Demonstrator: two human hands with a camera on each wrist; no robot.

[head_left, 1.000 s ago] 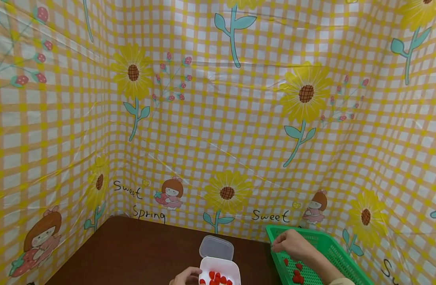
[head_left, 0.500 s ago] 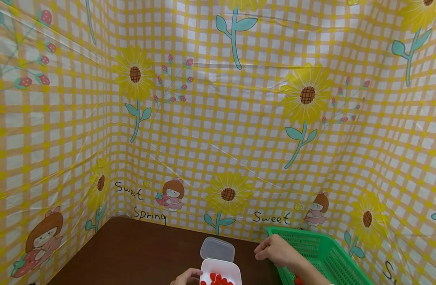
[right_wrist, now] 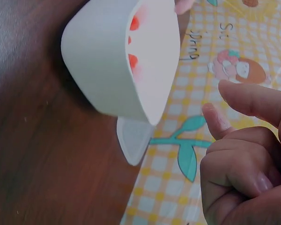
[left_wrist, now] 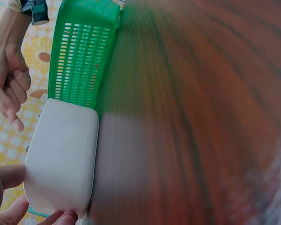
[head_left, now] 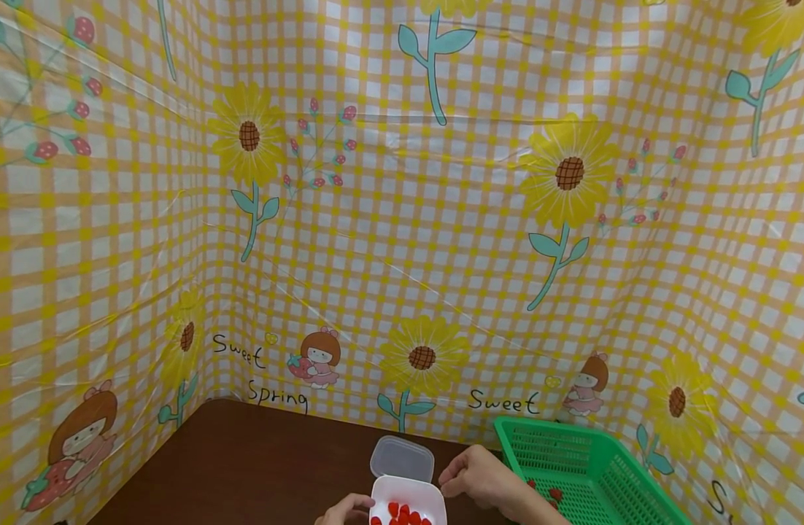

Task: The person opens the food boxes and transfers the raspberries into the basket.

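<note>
A white plastic box stands on the table, with several small red, berry-like pieces inside. My left hand grips its left side, the fingers at the rim. In the left wrist view those fingers wrap the near end of the box. Just off the box's right rim is my right hand. In the right wrist view its thumb and index finger reach forward with a gap between them, the other fingers are curled, and no object shows in it.
A clear lid lies right behind the box. To the right stands a green perforated basket with a few red pieces on its floor. Checkered flower-print cloth walls in the dark wooden table.
My right hand has moved left, from over the green basket to the right rim of the white box. The left hand stays at the box.
</note>
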